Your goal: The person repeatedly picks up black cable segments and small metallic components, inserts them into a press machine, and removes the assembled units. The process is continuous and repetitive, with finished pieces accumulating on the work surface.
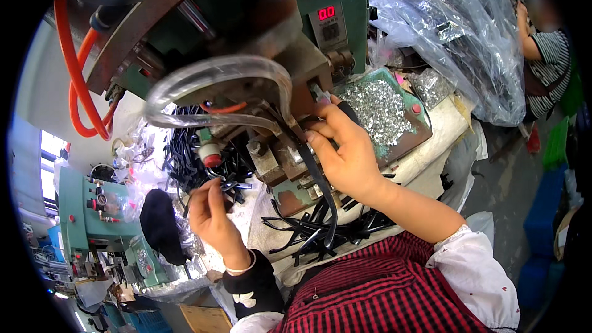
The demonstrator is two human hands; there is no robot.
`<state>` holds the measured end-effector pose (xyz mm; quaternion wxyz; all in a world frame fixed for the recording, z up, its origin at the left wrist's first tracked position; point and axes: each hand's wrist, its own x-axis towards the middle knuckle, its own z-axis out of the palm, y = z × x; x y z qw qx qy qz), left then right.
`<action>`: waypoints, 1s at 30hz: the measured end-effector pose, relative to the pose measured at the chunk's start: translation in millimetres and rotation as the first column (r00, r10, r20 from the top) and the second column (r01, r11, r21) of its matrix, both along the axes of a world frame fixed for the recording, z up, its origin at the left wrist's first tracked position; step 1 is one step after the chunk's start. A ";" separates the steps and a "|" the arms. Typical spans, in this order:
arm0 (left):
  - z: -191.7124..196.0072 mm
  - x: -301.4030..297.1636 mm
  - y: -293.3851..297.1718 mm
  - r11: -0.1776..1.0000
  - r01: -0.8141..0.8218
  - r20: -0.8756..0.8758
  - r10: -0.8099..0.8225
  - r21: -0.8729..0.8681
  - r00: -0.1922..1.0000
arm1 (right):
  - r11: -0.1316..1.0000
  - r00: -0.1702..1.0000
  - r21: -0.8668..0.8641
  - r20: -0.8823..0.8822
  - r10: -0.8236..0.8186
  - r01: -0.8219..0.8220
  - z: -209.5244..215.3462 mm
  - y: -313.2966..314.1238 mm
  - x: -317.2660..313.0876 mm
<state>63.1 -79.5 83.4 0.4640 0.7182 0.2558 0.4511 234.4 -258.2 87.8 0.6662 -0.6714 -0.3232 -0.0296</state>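
My right hand (351, 157) is at the working head of a green press (354, 24), its fingers closed on the upper end of a black strap (317, 176). From there the strap hangs down over the metal tooling (265, 160) toward my lap. My left hand (213, 219) is lower and to the left, beside a heap of black straps (182, 154). Its thumb and fingertips are drawn together; what lies between them, if anything, is too small to make out. More loose black straps (308, 231) lie on the cloth in front of me.
Small shiny metal pieces (376, 111) fill a green tray right of the press. A clear looped tube (216, 68) and an orange hose (75, 68) hang at the machine. A red button (211, 159) is near my left hand. Another person (546, 65) works at far right.
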 end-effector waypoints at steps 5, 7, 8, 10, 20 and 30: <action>80.2 36.2 -33.8 0.894 0.209 0.254 -0.326 0.397 0.911 | 0.982 0.965 0.121 -0.201 0.169 -0.147 16.2 7.7 -12.9; 81.5 42.6 -23.5 0.913 0.211 0.206 -0.295 0.349 0.933 | 0.979 0.952 0.144 -0.251 0.175 -0.142 17.7 10.6 -16.5; 81.9 42.4 -21.8 0.913 0.223 0.218 -0.307 0.341 0.926 | 0.978 0.945 0.156 -0.276 0.177 -0.138 18.8 12.0 -19.1; 73.4 41.3 -26.8 0.888 0.193 0.247 -0.315 0.418 0.916 | 0.979 0.956 0.113 -0.223 0.192 -0.170 27.8 5.1 -25.9; 44.5 49.2 -75.4 0.348 0.387 -0.200 -0.467 0.854 0.861 | 0.617 0.799 -0.545 0.546 -0.253 0.568 -76.2 -82.4 68.0; 29.5 60.5 -70.6 0.365 0.366 -0.163 -0.481 0.856 0.861 | 0.761 0.761 -0.477 0.647 -0.034 0.440 -64.4 -66.9 71.0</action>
